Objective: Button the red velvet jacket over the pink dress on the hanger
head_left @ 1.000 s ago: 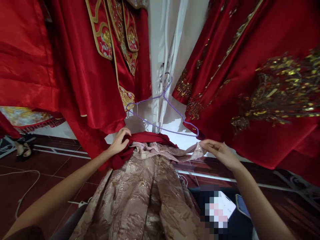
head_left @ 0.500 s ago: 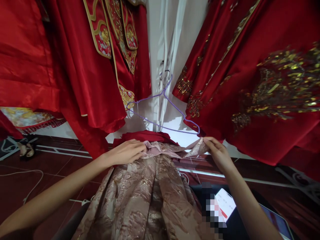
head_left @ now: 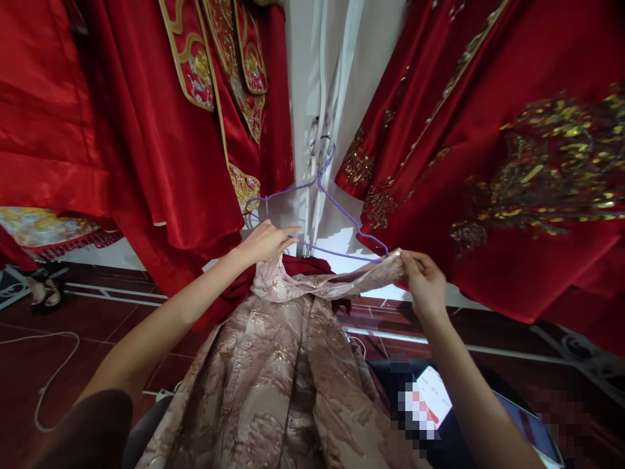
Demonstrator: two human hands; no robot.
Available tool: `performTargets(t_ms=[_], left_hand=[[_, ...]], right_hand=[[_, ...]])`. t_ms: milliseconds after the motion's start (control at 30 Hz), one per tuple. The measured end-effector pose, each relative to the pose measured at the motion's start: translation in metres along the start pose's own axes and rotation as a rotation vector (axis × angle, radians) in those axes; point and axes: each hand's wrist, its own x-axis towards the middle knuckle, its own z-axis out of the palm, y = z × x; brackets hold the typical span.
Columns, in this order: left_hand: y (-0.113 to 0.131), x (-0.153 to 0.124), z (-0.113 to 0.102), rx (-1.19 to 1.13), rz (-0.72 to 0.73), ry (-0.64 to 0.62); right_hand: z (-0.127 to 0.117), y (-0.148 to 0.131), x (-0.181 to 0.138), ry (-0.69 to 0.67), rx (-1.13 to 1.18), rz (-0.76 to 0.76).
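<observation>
Red embroidered robes [head_left: 161,150] hang all round; left hand [head_left: 266,241] and right hand [head_left: 424,281] pinch the pink brocade skirt [head_left: 273,365] taut by its waistband, just under the purple wire hanger [head_left: 336,202]. Levelling with the bar looks due.

Both arms extend forward from the lower edge of the view, forearms bare. Left hand [head_left: 266,241]: held higher than the right, wrist straight, fingers straight and together, pointing right; thumb not visible. Right hand [head_left: 424,281]: back of hand up, wrist slightly bent, fingers curled, thumb and fingertips pinched together, pointing left. The hands are well apart.
</observation>
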Motion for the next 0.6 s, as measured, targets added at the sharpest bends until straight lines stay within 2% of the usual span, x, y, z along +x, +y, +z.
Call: performTargets(t_ms=[133, 267, 367, 500, 600], left_hand=[[0.003, 0.003, 0.018, -0.058, 0.043, -0.038], [0.018, 0.009, 0.027, -0.191, 0.058, -0.028], [0.024, 0.011, 0.028, -0.250, 0.053, -0.012], [0.013, 0.001, 0.019, -0.284, 0.007, 0.039], [-0.005, -0.020, 0.011, -0.269, -0.102, 0.148]], right_hand=[[0.017, -0.025, 0.012, -0.052, -0.177, -0.203], [0.048, -0.060, 0.017, -0.102, -0.400, -0.426], [0.072, -0.072, 0.019, -0.138, -0.488, -0.510], [0.085, -0.073, 0.026, -0.104, -0.524, -0.563], [0.082, -0.074, 0.033, -0.118, -0.500, -0.625]])
